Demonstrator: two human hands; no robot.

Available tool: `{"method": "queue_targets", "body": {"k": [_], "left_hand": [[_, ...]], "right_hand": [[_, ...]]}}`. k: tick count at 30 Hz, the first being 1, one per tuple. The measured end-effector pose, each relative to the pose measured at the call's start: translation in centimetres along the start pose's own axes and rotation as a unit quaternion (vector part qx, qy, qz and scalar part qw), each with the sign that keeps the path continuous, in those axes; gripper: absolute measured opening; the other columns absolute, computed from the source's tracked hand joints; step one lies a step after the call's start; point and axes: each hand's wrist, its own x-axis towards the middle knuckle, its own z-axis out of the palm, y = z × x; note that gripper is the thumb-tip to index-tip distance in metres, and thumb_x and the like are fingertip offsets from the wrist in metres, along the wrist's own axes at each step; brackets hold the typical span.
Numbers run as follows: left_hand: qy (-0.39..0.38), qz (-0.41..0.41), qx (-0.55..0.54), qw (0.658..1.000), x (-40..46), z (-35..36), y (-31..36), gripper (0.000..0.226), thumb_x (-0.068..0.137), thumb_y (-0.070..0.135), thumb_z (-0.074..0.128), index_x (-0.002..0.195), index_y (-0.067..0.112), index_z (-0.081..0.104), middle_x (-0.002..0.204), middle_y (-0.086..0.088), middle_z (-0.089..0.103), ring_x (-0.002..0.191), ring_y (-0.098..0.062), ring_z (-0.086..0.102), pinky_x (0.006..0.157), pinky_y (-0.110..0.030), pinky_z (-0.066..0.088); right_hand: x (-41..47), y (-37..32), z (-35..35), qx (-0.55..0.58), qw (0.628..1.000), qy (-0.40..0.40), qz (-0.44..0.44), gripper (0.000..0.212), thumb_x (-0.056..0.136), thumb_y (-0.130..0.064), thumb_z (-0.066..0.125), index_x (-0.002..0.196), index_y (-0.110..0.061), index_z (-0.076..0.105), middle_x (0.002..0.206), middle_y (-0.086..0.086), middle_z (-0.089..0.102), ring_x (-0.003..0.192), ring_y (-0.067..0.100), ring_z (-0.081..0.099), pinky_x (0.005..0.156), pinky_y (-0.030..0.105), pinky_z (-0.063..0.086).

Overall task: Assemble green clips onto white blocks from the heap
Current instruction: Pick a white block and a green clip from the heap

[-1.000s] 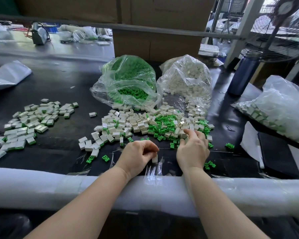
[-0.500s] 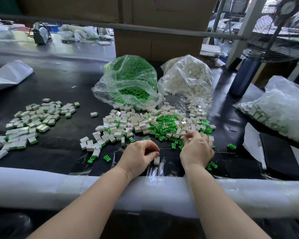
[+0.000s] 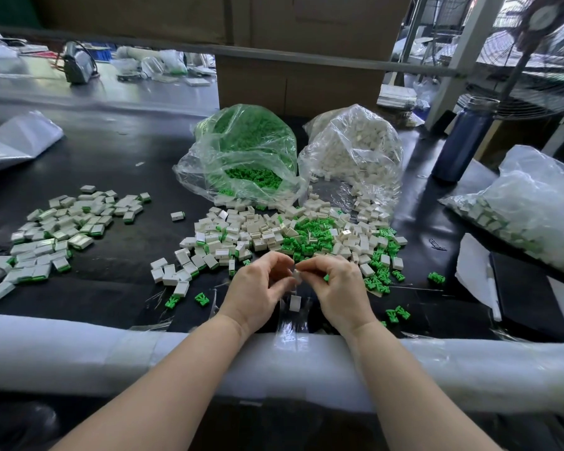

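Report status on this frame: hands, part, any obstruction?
Left hand and right hand meet above the black table, pinching one small white plastic block. Green clip not visible. Loose white block lies beneath. Nothing obstructing.

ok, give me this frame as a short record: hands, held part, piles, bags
left hand: fingers curled, meeting the right hand above the table edge
right hand: pinches a small white block between the two hands
clip on held block: cannot tell
loose block: lies on the table just below the hands
heap: mixed white blocks and green clips, beyond the hands
finished pile: at left, white pieces with green edges
green bag: open, clips spilling toward the heap
white bag: right of the green bag
bottle: dark blue, upright, far right
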Motion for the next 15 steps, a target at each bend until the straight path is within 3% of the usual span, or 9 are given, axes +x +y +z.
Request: {"method": "queue_targets", "body": {"k": [5,9,12,15], "left_hand": [[0.008,-0.007,0.028,1.000,0.1,0.1,-0.3,0.016,0.086,0.009,0.062,0.099,0.019,0.064,0.082,0.005,0.064,0.076,-0.010,0.060,0.072,-0.010,0.044],[0.003,0.000,0.037,0.999,0.1,0.2,-0.3,0.017,0.086,0.008,0.061,0.101,0.016,0.064,0.086,0.005,0.062,0.080,-0.009,0.059,0.077,-0.011,0.045],[-0.008,0.024,0.068,0.997,0.0,0.2,-0.3,0.023,0.088,0.008,0.059,0.109,0.014,0.064,0.094,0.003,0.056,0.080,-0.009,0.053,0.080,-0.014,0.043],[-0.049,0.053,0.121,0.990,0.1,0.5,-0.4,0.034,0.093,0.014,0.052,0.126,0.018,0.056,0.106,0.003,0.046,0.097,-0.010,0.044,0.090,-0.008,0.029]], "right_hand": [[0.1,0.2,-0.1,-0.028,0.999,0.017,0.028,0.016,0.083,-0.011,0.068,0.098,-0.013,0.071,0.094,0.000,0.068,0.093,0.019,0.058,0.090,0.036,0.046],[0.1,1.1,-0.3,-0.139,0.982,0.085,0.095,0.017,0.091,-0.016,0.057,0.103,-0.019,0.069,0.107,-0.002,0.064,0.101,0.017,0.049,0.092,0.032,0.036],[0.2,1.3,-0.3,-0.214,0.962,0.059,0.160,0.025,0.094,-0.023,0.052,0.114,-0.027,0.065,0.120,-0.003,0.054,0.115,0.020,0.041,0.095,0.034,0.032],[0.3,1.2,-0.1,-0.271,0.946,0.018,0.175,0.029,0.096,-0.024,0.047,0.119,-0.036,0.061,0.123,-0.003,0.047,0.119,0.020,0.035,0.097,0.035,0.029]]}}
